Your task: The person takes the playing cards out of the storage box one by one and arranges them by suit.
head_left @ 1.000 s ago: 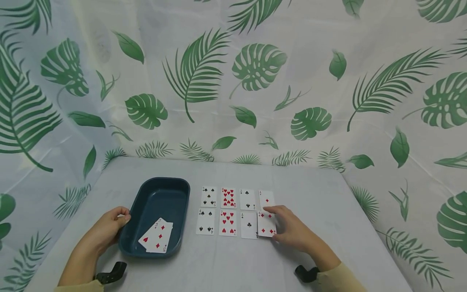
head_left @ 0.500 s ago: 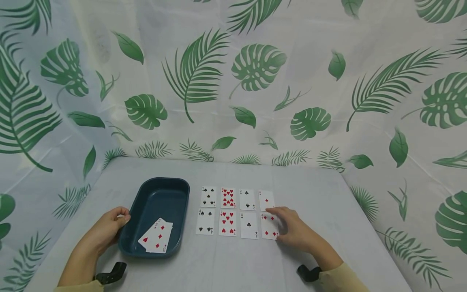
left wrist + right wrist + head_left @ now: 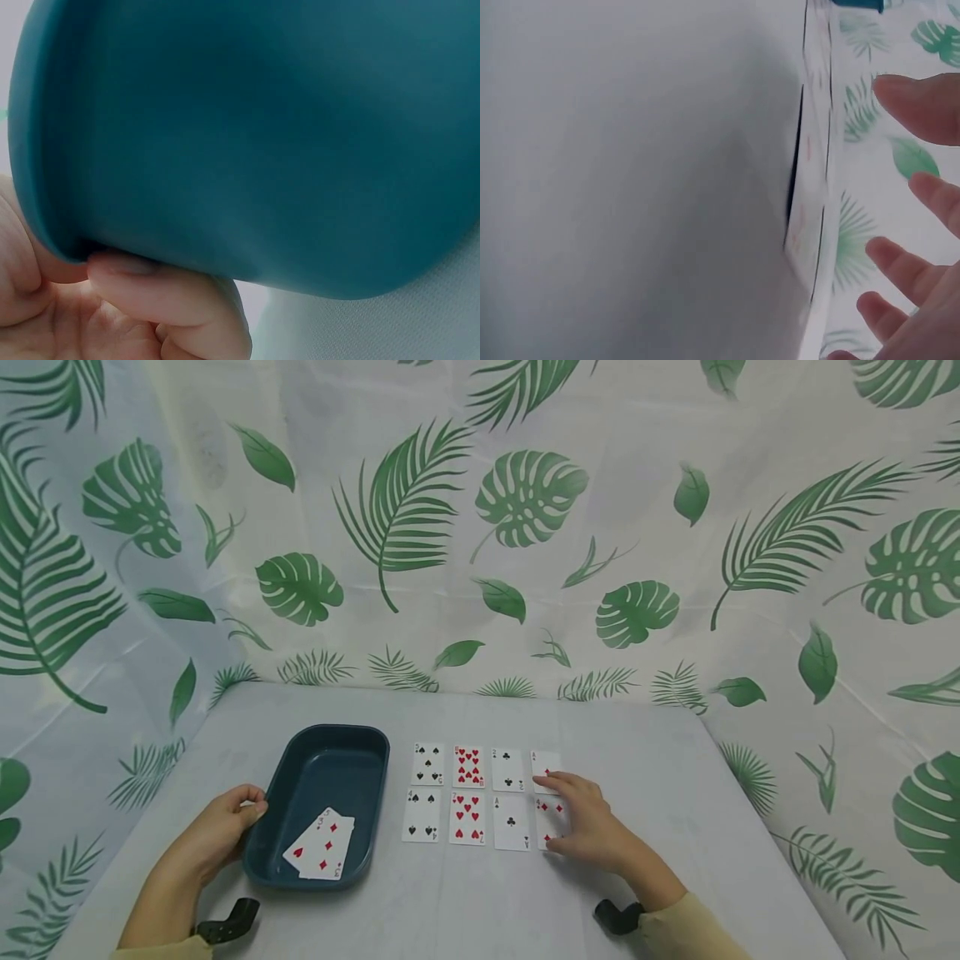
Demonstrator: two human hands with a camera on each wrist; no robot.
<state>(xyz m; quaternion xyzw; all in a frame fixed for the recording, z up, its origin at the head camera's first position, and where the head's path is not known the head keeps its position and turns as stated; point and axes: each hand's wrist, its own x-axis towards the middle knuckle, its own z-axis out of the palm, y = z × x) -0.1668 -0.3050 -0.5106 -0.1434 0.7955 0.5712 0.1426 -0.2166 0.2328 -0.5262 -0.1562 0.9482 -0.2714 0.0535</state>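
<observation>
My left hand (image 3: pixel 219 825) grips the left rim of a dark blue tray (image 3: pixel 381 777); the left wrist view shows curled fingers against the tray wall (image 3: pixel 247 150). Inside the tray, a three of diamonds (image 3: pixel 333 847) overlaps another card with a red heart. My right hand (image 3: pixel 592 828) hovers over the right end of two rows of face-up playing cards, thumb and fingers spread and holding nothing. Beneath it lie the four of diamonds (image 3: pixel 547 827) and the ace of diamonds (image 3: pixel 545 762), both partly hidden. Left of these is the ace of clubs (image 3: pixel 512 833).
The two of clubs (image 3: pixel 507 760), a red hearts card (image 3: pixel 468 768) and the five of spades (image 3: pixel 428 775) continue the back row. In front lie the seven of hearts (image 3: pixel 468 827) and four of spades (image 3: pixel 422 827). A leaf-patterned curtain (image 3: pixel 450 635) borders the white table (image 3: pixel 465 910).
The four of diamonds shifted right, off the ace of clubs, and now lies beside it. My right hand let go of it, then moved slightly left above the cards. The left hand stayed put.
</observation>
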